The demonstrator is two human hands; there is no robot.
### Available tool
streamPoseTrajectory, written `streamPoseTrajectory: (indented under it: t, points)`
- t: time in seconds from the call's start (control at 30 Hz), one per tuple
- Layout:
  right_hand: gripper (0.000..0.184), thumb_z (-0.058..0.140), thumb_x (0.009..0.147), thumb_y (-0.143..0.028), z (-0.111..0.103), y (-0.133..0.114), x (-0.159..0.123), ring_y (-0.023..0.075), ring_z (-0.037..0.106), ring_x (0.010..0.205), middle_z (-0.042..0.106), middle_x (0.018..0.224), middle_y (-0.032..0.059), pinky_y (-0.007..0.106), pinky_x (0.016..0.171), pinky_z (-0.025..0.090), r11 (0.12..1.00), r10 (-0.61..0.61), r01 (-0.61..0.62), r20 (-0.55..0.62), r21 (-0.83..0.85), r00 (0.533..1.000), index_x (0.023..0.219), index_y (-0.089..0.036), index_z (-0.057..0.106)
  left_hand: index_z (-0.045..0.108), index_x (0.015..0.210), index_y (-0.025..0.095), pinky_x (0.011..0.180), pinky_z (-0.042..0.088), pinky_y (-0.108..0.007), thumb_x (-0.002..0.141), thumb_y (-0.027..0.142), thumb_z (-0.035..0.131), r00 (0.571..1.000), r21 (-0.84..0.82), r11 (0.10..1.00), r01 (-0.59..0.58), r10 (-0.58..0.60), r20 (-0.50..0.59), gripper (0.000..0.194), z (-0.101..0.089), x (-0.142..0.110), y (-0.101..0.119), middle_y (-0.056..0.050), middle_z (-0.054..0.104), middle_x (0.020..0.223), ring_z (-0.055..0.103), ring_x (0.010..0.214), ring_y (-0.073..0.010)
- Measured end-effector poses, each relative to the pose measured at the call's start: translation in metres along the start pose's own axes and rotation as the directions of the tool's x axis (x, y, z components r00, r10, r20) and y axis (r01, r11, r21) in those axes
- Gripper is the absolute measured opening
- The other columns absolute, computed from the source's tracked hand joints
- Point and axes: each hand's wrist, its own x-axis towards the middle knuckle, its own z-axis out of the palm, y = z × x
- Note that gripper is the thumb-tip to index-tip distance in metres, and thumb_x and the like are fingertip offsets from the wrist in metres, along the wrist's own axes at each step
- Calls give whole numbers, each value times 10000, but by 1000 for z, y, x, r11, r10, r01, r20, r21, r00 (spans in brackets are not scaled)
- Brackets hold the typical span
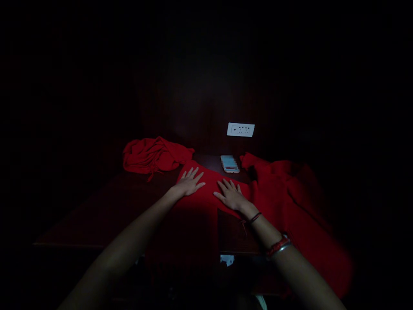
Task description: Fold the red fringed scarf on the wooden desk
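A red fringed cloth, which looks like a scarf (196,215), lies over the dark table and hangs down past its front edge. My left hand (189,182) rests flat on it with fingers spread. To the right, my right hand (230,195) also lies flat on the red fabric, its fingers apart. From there the cloth runs right into a loose, rumpled stretch (277,185) that drops over the table's right side. Neither hand grips anything. Much of the hanging part is lost in shadow.
Another bunched red cloth (155,156) with fringe sits at the back left of the table (97,211). A phone (230,164) lies behind my hands. On the back wall is a white socket panel (240,129). The surroundings are very dark.
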Motion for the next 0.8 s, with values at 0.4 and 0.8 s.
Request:
streamPoseTrajectory:
  t: [0.4,0.8]
  points:
    - [682,60,757,-625,13,-10,18,226,-1,1253,26,1392,-1,464,980,23,999,-44,47,101,-24,994,1326,-249,70,91,1325,199,979,109,-464,805,527,109,950,-24,957,290,-284,131,615,4,10,-54,-28,12,1382,23,1249,-257]
    - [696,45,754,-629,15,-9,21,239,41,1251,58,1390,12,474,977,42,997,-62,66,74,-47,995,1326,-236,103,145,1316,217,997,111,-389,819,501,167,994,-20,999,-40,42,99,573,4,6,-24,-23,77,1381,44,1255,-188]
